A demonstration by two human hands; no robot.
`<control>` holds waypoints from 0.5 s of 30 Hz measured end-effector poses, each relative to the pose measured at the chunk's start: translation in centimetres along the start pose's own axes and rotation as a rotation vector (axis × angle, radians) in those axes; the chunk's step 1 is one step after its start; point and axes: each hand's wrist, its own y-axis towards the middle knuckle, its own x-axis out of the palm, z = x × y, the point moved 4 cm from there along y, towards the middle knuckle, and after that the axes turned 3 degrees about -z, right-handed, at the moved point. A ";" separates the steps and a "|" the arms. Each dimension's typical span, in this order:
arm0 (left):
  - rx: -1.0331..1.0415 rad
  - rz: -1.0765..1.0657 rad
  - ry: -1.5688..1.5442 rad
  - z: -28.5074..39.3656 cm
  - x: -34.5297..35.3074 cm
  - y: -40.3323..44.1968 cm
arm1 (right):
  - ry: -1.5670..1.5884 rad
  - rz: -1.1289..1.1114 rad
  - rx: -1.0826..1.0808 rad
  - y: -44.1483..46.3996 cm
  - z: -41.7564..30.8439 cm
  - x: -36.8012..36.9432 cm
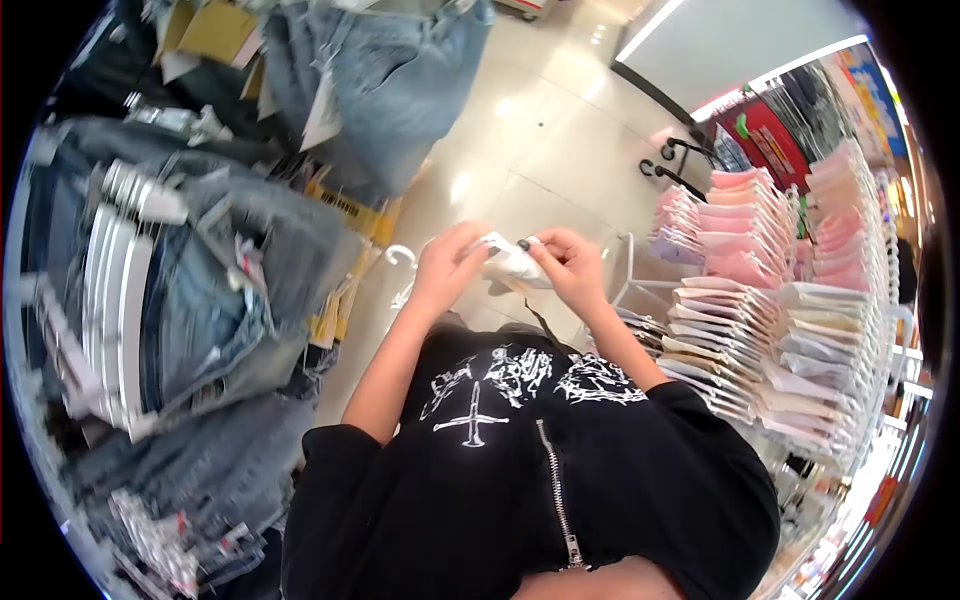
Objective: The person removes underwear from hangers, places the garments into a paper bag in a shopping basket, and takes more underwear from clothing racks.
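Held out in front of my black shirt is a small, pale, crumpled item (pixel 517 267), whitish and like a packet or folded cloth; its exact kind is unclear. My left hand (pixel 452 262) pinches its upper left edge. On the other side my right hand (pixel 570 262) grips the upper right edge between thumb and fingers, beside a small dark spot. A dark strip (pixel 540 316) hangs below the item. Just left of my left hand is a white hanger hook (pixel 401 255).
Denim jeans (pixel 400 90) with tags and white hangers (pixel 120 300) crowd the left side. To the right, a rack holds pink garments (pixel 740 225) and cream garments (pixel 720 320) on hangers. Tiled floor (pixel 510 150) lies ahead, with a large grey-white panel (pixel 740 45) beyond.
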 end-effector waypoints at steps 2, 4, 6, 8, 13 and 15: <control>0.090 -0.031 -0.022 0.4 -0.1 2.0 | -0.073 0.088 -0.020 0.8 -0.6 0.0; 0.054 -0.103 -0.067 0.4 -0.1 3.4 | -0.115 0.134 0.014 1.2 -1.2 -0.4; 0.047 -0.146 -0.092 0.4 0.1 4.6 | -0.073 0.200 -0.009 1.5 -1.5 -1.1; 0.072 -0.190 -0.156 0.7 0.9 5.6 | -0.010 0.272 -0.036 1.5 -1.3 -1.7; 0.119 -0.271 -0.214 2.0 3.8 6.7 | 0.302 0.385 0.039 -1.0 -2.4 -3.9; 0.129 -0.321 -0.280 2.5 5.7 6.9 | 0.241 0.438 0.014 -2.7 -2.2 -5.0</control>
